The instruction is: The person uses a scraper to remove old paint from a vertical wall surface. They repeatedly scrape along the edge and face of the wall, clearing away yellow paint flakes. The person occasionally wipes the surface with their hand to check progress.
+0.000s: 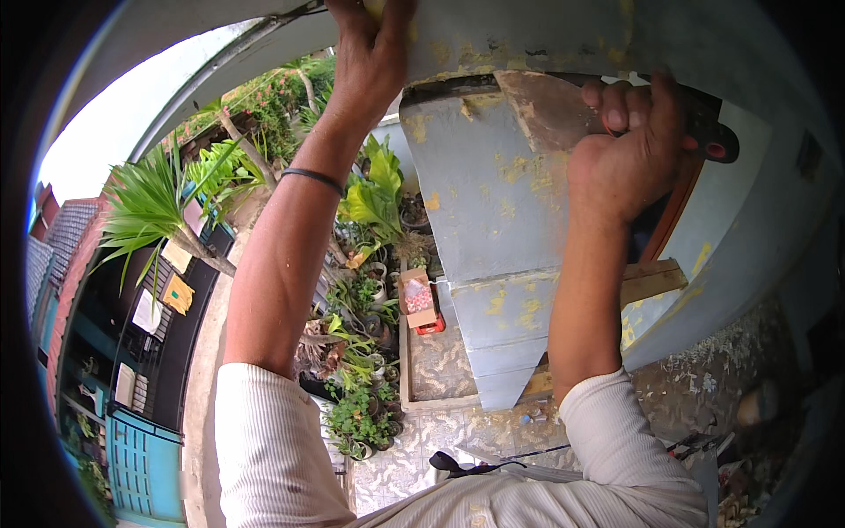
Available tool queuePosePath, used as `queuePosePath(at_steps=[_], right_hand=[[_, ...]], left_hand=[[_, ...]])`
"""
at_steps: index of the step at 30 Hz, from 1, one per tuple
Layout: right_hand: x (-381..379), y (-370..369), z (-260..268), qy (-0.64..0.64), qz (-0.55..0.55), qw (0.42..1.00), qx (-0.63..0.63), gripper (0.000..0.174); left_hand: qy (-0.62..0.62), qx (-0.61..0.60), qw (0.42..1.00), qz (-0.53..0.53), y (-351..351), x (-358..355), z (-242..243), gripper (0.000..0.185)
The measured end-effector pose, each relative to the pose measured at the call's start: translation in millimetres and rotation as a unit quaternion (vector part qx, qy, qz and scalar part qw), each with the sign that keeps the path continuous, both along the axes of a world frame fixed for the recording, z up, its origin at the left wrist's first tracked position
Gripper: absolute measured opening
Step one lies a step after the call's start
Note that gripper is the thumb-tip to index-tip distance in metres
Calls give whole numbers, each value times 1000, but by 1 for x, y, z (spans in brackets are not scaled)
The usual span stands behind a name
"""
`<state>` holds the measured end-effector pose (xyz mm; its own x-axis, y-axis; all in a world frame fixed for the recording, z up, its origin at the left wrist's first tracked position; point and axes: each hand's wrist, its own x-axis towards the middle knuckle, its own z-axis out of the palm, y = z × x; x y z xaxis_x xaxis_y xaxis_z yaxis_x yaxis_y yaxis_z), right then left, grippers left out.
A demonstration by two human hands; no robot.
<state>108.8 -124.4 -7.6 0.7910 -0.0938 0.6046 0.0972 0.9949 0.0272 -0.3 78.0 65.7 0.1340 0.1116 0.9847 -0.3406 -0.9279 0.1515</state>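
My right hand (627,138) is closed around the black and red handle of a broad scraper (554,109), whose stained blade lies against the top of a grey painted concrete column (488,191). Patches of yellow show through the column's worn paint. Raised at the upper edge, my left hand (373,33) touches or nearly touches the grey overhead surface (475,39); its fingers are cut off by the frame, so what they do cannot be told. A dark band (313,177) circles my left forearm.
A wooden plank (653,280) juts out behind my right forearm. Far below, potted plants (363,416) line a tiled floor (455,435), near an open cardboard box (416,297). Paint flakes (700,383) litter the ground at right. A blue gate (145,462) stands at left.
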Motion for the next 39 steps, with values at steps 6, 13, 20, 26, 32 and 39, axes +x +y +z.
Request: queuePosePath(at_steps=[6,13,20,26,32,39], right_hand=[[-18,30,-2,-17,-16,995,-92,41],[-22,41,0,-39,19,999,-24,38],[-25,33,0,-30,13,999,-14,31],[-6,9,7,-12,28,999,43,34],[-29,33,0,-42,11,999,-22,37],[-34,47,-1,-65,2,998,-21,34]], left_hand=[[63,-85,994,-38,-8,-19,9,71],[89,-131,983,-93,-15,-25,16,78],[108,-124,982,-91,-14,-27,14,77],[86,-110,986,-90,-16,-28,21,74],[105,-136,981,-90,-13,-32,13,74],[104,-134,977,-132,-12,-29,15,78]])
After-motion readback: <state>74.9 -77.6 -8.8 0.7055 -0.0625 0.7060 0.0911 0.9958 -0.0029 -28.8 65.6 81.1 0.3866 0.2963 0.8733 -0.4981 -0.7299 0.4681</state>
